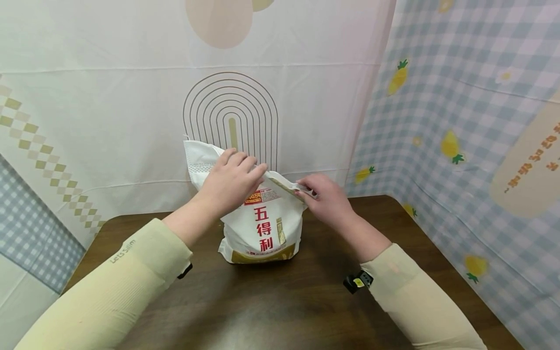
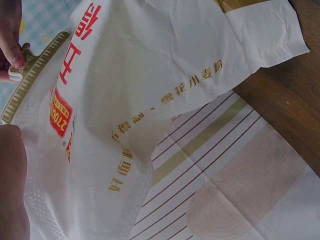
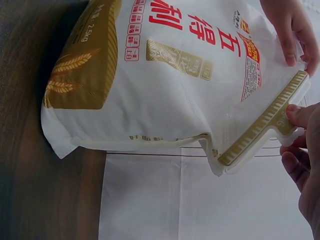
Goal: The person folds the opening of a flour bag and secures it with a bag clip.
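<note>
A white flour bag (image 1: 264,228) with red characters and a gold band stands upright on the table, its top leaning to the left in the head view. Across one side of its top edge lies a long gold-and-white bag clip (image 3: 264,118) with ruler-like marks. My right hand (image 1: 327,198) pinches the clip's tab between thumb and fingers. The left hand (image 1: 236,177) grips the bag's top just past the clip's other end, thumb side toward the clip. To the left of it, a loose corner of the bag sticks up.
The bag stands toward the back of a dark wooden table (image 1: 271,311). Close behind hangs a white cloth (image 1: 109,112) with printed arches. A blue checked cloth (image 1: 428,121) with pineapples hangs along the right side. Each wrist wears a small black device.
</note>
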`<state>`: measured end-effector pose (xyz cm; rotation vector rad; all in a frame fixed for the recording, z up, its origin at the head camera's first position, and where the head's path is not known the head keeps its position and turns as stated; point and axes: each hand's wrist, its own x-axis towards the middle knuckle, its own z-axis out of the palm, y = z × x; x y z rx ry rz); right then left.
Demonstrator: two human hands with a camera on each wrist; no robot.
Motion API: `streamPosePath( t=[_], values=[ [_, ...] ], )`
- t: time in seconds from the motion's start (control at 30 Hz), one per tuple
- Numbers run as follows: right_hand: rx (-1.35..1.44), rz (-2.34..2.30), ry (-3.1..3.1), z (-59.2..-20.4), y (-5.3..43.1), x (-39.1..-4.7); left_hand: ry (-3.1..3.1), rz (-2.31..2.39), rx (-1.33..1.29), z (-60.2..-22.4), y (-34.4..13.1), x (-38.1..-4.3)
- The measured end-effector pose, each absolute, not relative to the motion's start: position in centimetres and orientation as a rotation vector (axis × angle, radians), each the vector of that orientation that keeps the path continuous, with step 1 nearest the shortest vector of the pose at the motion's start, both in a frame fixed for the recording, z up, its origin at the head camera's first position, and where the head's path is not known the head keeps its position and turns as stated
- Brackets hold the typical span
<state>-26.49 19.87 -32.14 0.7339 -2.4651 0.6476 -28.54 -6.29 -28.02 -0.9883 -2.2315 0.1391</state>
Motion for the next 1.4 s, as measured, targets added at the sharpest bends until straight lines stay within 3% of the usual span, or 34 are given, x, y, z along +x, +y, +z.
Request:
streamPosePath(
  t=[1.4],
  values=[
    [0.686,0.675,-2.545,-31.5,18.8,-27.3,-2.227,0.138,-0.955,-28.5,-6.1,-28.4]
  ],
)
